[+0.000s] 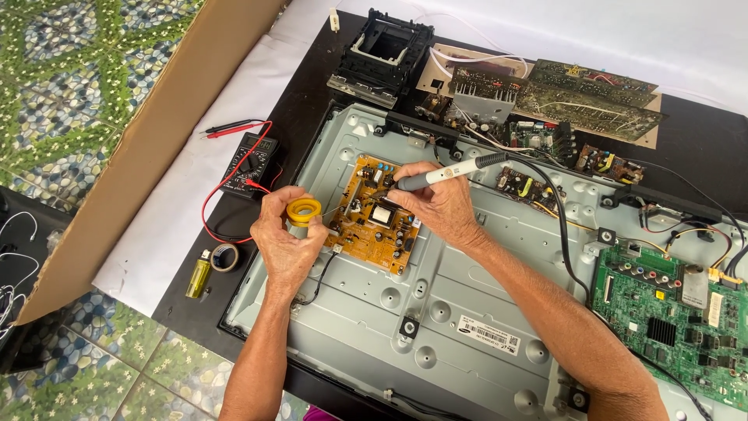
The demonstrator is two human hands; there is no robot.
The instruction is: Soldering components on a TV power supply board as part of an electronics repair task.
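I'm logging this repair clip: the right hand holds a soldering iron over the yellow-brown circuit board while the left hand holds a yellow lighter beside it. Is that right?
Not quite. In the head view the left hand holds a small yellow spool, not the lighter; the yellow lighter lies untouched on the dark surface beside a tape roll. The rest stands: the right hand holds the soldering iron over the yellow-brown circuit board.

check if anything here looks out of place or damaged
Nothing looks damaged or spilled. The left hand holds a yellow spool; the right hand holds a soldering iron over the orange board. The loose boards at the top lie stacked askew.
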